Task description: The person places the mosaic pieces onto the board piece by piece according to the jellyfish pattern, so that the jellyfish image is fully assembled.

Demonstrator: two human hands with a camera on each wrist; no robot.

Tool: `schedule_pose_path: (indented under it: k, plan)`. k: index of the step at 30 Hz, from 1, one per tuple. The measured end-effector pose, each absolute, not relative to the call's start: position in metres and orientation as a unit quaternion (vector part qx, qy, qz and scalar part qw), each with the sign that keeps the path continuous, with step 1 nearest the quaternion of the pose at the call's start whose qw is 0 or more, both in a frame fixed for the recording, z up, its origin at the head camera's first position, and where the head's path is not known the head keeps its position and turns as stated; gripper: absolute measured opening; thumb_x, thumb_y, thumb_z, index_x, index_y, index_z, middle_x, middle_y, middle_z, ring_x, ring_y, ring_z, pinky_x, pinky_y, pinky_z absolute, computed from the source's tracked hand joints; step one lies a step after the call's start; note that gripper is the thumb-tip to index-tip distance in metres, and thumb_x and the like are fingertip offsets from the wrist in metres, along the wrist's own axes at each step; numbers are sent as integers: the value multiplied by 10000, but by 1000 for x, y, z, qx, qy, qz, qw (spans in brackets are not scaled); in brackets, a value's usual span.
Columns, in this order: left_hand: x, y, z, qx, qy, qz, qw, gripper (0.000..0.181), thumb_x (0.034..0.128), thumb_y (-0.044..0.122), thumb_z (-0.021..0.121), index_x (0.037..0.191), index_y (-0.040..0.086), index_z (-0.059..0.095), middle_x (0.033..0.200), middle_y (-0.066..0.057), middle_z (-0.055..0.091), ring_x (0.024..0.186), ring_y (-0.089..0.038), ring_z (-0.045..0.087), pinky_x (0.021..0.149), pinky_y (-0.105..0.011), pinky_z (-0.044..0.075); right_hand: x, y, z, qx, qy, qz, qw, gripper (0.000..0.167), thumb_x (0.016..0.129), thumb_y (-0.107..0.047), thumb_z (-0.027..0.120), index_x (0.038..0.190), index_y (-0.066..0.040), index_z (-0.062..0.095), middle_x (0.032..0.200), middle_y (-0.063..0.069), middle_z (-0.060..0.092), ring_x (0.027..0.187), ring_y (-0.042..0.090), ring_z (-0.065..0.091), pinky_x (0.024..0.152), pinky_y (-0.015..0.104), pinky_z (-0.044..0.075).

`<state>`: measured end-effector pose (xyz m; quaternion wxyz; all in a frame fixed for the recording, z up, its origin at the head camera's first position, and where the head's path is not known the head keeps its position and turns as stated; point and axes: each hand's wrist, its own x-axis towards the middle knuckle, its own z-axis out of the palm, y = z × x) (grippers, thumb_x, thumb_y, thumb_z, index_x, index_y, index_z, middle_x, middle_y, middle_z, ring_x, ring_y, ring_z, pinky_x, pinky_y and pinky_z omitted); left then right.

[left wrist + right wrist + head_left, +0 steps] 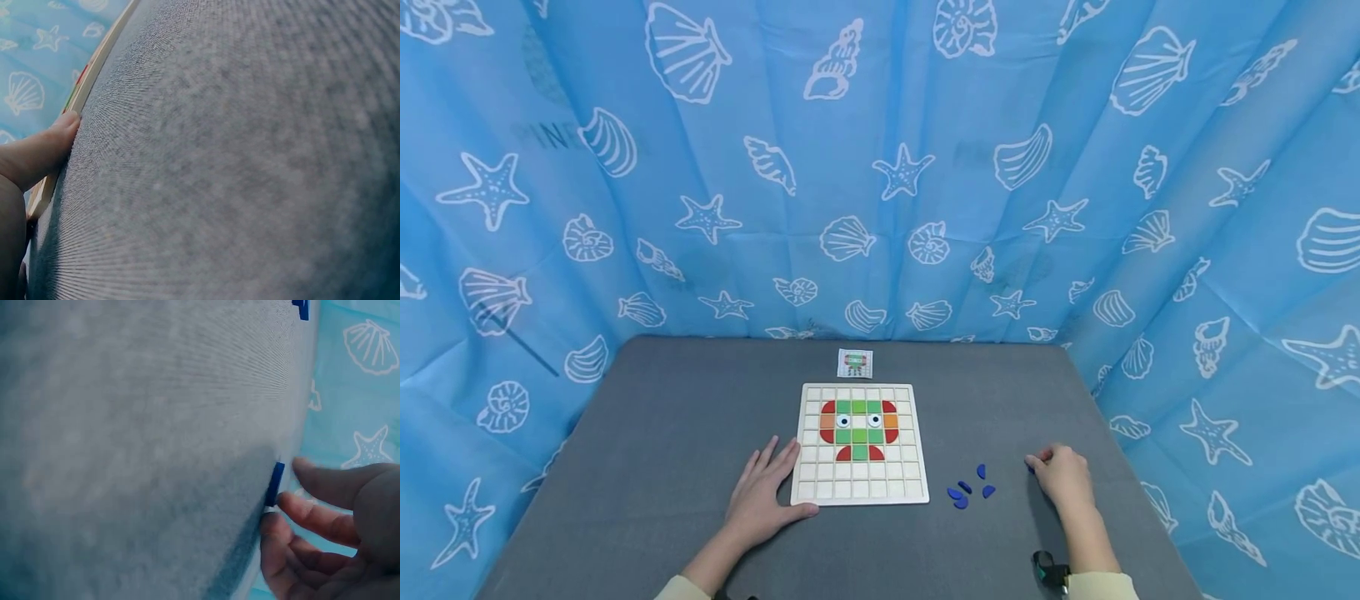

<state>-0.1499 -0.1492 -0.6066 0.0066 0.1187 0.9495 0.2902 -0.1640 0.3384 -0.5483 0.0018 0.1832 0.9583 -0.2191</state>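
Observation:
A white square grid board (pixel 860 491) lies on the table, with red, green and orange tiles and two eye pieces forming a figure. My left hand (pixel 765 493) spreads its fingers along the board's left edge, thumb at the lower left corner. In the left wrist view that thumb (pixel 53 140) rests against the board's edge. To the right, my right hand (pixel 1064 478) bends over a lone blue half-round piece (pixel 274 484). Its index fingertip appears to touch the piece, while a gap shows between thumb and index finger.
Several loose blue half-round pieces (pixel 962 502) lie between the board and my right hand. Behind the board sits a small picture card (pixel 855 363) with a similar figure. A blue shell-patterned curtain (pixel 880 208) hangs around the grey table (pixel 670 433).

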Motion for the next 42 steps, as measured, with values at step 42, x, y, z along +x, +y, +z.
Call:
schedule_pose_path:
  k: [42]
  plan:
    - [-150,-149,-609,113,951,288,8,1157,669,813,705,1577,173,377,1624,-8,374,1562,-296,175,1240,-532,148,-162,300,-532,-59,966,-247,-44,251,918,-69,728,1167,-43,738,1037,96,697,861,207,660,758,439,568]
